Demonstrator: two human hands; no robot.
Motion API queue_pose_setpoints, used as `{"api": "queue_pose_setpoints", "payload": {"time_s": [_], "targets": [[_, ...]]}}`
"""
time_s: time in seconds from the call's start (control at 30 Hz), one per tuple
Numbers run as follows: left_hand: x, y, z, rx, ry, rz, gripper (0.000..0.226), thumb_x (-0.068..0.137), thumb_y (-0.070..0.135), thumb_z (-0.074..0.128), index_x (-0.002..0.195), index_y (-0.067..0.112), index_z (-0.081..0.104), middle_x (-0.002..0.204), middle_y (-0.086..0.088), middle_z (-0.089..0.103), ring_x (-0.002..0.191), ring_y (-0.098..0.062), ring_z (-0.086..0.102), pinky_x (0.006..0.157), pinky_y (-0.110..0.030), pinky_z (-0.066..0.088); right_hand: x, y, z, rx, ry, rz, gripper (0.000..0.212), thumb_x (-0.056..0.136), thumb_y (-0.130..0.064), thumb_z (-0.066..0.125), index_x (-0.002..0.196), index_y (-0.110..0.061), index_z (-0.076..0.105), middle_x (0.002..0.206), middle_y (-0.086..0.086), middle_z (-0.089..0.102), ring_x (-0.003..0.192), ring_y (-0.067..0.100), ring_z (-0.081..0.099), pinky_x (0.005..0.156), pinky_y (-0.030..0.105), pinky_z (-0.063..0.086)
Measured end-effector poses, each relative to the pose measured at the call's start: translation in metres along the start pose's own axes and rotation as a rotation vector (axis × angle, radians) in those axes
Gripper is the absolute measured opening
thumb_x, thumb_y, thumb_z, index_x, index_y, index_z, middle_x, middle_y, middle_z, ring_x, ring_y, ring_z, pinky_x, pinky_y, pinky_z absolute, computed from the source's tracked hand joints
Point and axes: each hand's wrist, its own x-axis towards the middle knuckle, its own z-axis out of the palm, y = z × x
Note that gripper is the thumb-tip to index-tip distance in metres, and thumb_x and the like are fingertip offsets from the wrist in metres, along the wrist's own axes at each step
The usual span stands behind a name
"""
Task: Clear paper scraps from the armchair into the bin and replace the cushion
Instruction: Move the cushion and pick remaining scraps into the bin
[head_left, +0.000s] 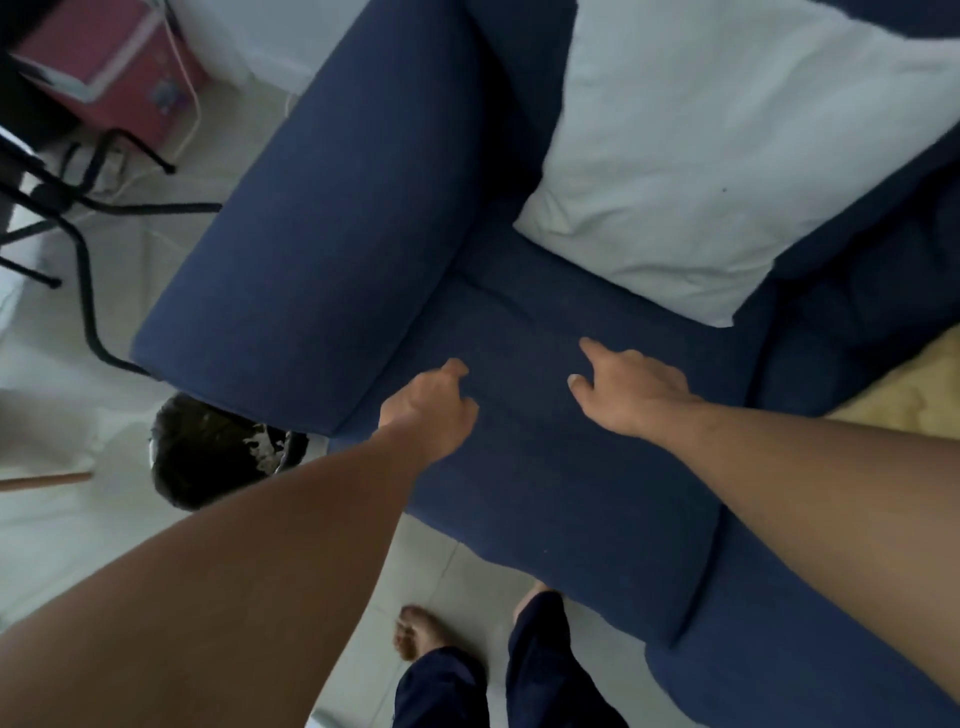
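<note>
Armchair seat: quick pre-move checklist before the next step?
1. Seat cushion free of paper scraps: ok, none visible on the blue fabric.
2. Left hand empty: cannot tell, fingers curled against the seat.
3. Right hand empty: ok, fingers spread on the fabric.
4. Bin within reach: ok, on the floor beside the left armrest, white scraps at its rim.
5. White pillow back in place: ok, it leans against the backrest.
</note>
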Motion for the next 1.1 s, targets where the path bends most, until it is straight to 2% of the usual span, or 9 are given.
{"api": "queue_pose_setpoints", "payload": {"time_s": [0.13, 0.37, 0.57, 0.73, 0.83, 0.9, 1.1], "targets": [[0.016, 0.051, -0.006, 0.054, 0.004, 0.065, 0.051, 0.097, 0.033, 0.047, 0.148, 0.030, 0.041, 0.103, 0.004, 0.068, 0.087, -0.020, 0.062, 0.057, -0.032, 0.039, -0.005, 0.047, -0.018, 0.045, 0.036, 0.049, 0.063, 0.105, -0.055, 0.035, 0.162, -0.032, 0.020, 0.124, 0.003, 0.063, 0.104, 0.027, 0.061, 0.075, 0.039, 0.047], [0.048, 0.135, -0.027, 0.134, 0.027, 0.168, 0.049, 0.097, 0.034, 0.049, 0.145, 0.030, 0.042, 0.108, 0.002, 0.067, 0.091, -0.022, 0.063, 0.071, -0.038, 0.050, -0.017, 0.122, -0.040, 0.128, 0.088, 0.148, 0.058, 0.105, -0.055, 0.035, 0.158, -0.030, 0.028, 0.107, 0.002, 0.065, 0.090, 0.025, 0.061, 0.068, 0.038, 0.048], [0.069, 0.200, -0.050, 0.168, 0.103, 0.271, 0.051, 0.097, 0.034, 0.047, 0.147, 0.031, 0.040, 0.113, 0.002, 0.065, 0.092, -0.022, 0.059, 0.071, -0.037, 0.045, -0.023, 0.163, -0.059, 0.179, 0.166, 0.203, 0.059, 0.104, -0.056, 0.036, 0.157, -0.033, 0.028, 0.117, 0.004, 0.065, 0.098, 0.029, 0.063, 0.069, 0.039, 0.048], [0.079, 0.229, -0.074, 0.161, 0.154, 0.366, 0.052, 0.096, 0.030, 0.049, 0.147, 0.031, 0.038, 0.106, 0.007, 0.068, 0.092, -0.021, 0.062, 0.072, -0.041, 0.053, -0.026, 0.170, -0.074, 0.225, 0.190, 0.248, 0.059, 0.103, -0.055, 0.037, 0.157, -0.032, 0.029, 0.114, 0.000, 0.067, 0.104, 0.029, 0.065, 0.076, 0.041, 0.050], [0.085, 0.243, -0.092, 0.146, 0.240, 0.449, 0.051, 0.098, 0.028, 0.049, 0.148, 0.030, 0.039, 0.097, 0.009, 0.068, 0.087, -0.020, 0.063, 0.072, -0.040, 0.053, -0.027, 0.163, -0.079, 0.246, 0.191, 0.269, 0.058, 0.103, -0.054, 0.037, 0.156, -0.033, 0.030, 0.117, -0.001, 0.067, 0.105, 0.029, 0.064, 0.081, 0.043, 0.052], [0.092, 0.251, -0.106, 0.135, 0.308, 0.506, 0.051, 0.098, 0.028, 0.050, 0.148, 0.030, 0.038, 0.099, 0.008, 0.066, 0.087, -0.020, 0.063, 0.073, -0.041, 0.053, -0.025, 0.157, -0.083, 0.247, 0.194, 0.281, 0.060, 0.103, -0.055, 0.036, 0.158, -0.034, 0.026, 0.121, -0.001, 0.067, 0.107, 0.029, 0.064, 0.082, 0.043, 0.052], [0.122, 0.272, -0.149, 0.107, 0.467, 0.625, 0.058, 0.094, 0.030, 0.054, 0.149, 0.030, 0.034, 0.112, 0.006, 0.061, 0.102, -0.020, 0.057, 0.076, -0.044, 0.050, -0.007, 0.138, -0.099, 0.234, 0.273, 0.300, 0.062, 0.103, -0.055, 0.034, 0.161, -0.035, 0.022, 0.112, -0.006, 0.071, 0.099, 0.025, 0.066, 0.069, 0.038, 0.048]]}}
